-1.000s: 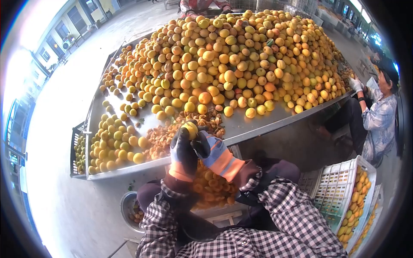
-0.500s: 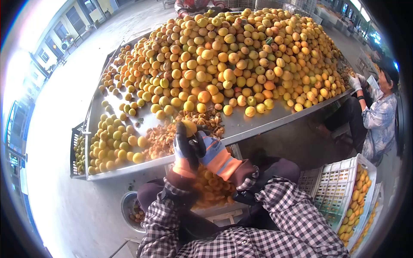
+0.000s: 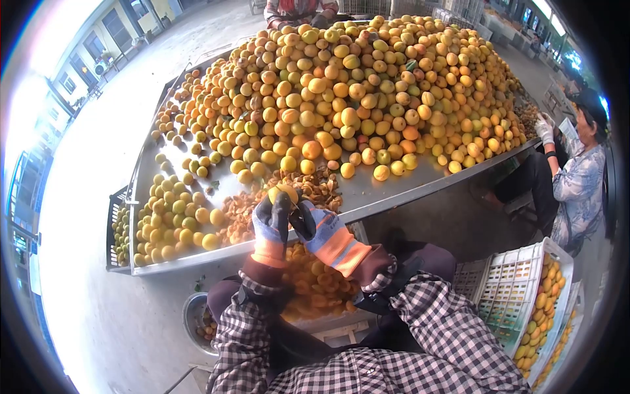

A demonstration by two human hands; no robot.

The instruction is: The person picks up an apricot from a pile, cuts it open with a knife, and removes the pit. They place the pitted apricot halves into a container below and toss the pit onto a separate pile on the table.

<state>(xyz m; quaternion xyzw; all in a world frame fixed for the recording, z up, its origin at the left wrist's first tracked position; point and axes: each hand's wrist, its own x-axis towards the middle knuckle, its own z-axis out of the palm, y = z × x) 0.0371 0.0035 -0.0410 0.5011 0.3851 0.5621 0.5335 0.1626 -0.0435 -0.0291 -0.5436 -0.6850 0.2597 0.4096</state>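
Note:
My left hand (image 3: 270, 223), in a black-fingered work glove, is closed round a yellow apricot (image 3: 283, 192) over the table's near edge. Close beside it, my right hand (image 3: 315, 228) has its gloved fingers pinched together against the apricot's lower right side. Whatever lies between those fingers is too small and dark to make out. Just beyond both hands lies a heap of orange-brown apricot scraps (image 3: 243, 213). Below my wrists, between my knees, a container of split orange apricots (image 3: 321, 279) shows partly.
A large apricot pile (image 3: 367, 92) covers much of the metal table (image 3: 230, 187). Greener apricots (image 3: 167, 220) lie front left, beside a black crate (image 3: 118, 233). A metal bowl (image 3: 197, 322) stands on the floor. White crates (image 3: 518, 282) and a seated person (image 3: 577, 177) are at right.
My left hand has tilted and shifted slightly left and down with the apricot. My right fingers have come a little apart from the left hand. The person across the table shows both hands nearer the pile.

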